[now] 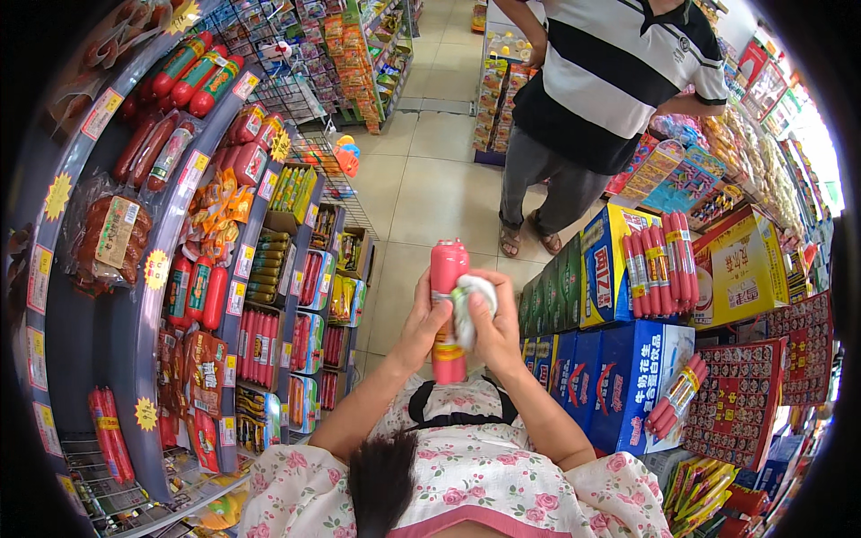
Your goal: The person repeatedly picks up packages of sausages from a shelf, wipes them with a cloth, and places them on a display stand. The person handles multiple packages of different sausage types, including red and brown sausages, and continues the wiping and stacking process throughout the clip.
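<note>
In the middle of the view, my left hand (416,329) grips a banded pack of pink sausages (448,262) in front of my body. The pack stands lengthwise, with a yellow printed label around its lower part. My right hand (496,329) holds a white and green cloth (480,288), slightly blurred, against the pack's right side. On the shelf at lower left lies another pack of red sausages (109,434). To the right, several sausage packs (662,265) rest on a yellow and blue carton (609,262). Another pack (676,397) is on a blue drink carton (622,383).
A curved grey shelf (151,323) with sausages and packaged meats rises at left. Small display boxes (306,343) of sausages adjoin it. Green cartons (555,289) are stacked at right. A person in a striped shirt (612,81) stands ahead, beside the tiled aisle (444,161).
</note>
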Motion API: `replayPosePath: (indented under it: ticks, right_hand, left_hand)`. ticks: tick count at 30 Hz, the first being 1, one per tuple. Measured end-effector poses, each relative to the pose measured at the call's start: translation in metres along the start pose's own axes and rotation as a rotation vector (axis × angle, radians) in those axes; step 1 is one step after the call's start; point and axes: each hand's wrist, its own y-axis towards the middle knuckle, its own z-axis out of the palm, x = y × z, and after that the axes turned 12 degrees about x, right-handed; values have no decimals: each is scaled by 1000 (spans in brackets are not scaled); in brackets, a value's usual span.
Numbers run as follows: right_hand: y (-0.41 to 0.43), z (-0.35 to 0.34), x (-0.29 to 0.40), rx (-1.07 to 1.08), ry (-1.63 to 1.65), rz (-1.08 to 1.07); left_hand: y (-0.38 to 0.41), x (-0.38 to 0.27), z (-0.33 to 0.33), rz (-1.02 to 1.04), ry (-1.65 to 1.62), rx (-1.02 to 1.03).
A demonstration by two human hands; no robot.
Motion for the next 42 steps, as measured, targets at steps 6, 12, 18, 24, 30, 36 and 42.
replayPosePath:
  ticks: [6,12,18,24,30,36,42]
  right_hand:
    - [-30,16,26,487,-752,-389]
    - [28,-1,6,24,-552,-202]
    - [15,-11,2,-360,-44,-75]
    - [-14,-19,9,-152,-860,-101]
    - [-22,-84,22,-470,-26,91]
    - [-76,-97,23,-535,-526,74]
    - [-110,-137,26,-648,165,93]
  left_hand:
    - [-2,-14,-16,-135,-707,146]
    - [-16,27,-13,-133,-449,30]
    - [-5,17,-18,-208,-652,111]
    - [8,46,-2,-239,-388,126]
    - [35,41,61,-308,-442,304]
    - [98,52,110,-250,-516,231]
    - [139,52,170,-344,-477,448]
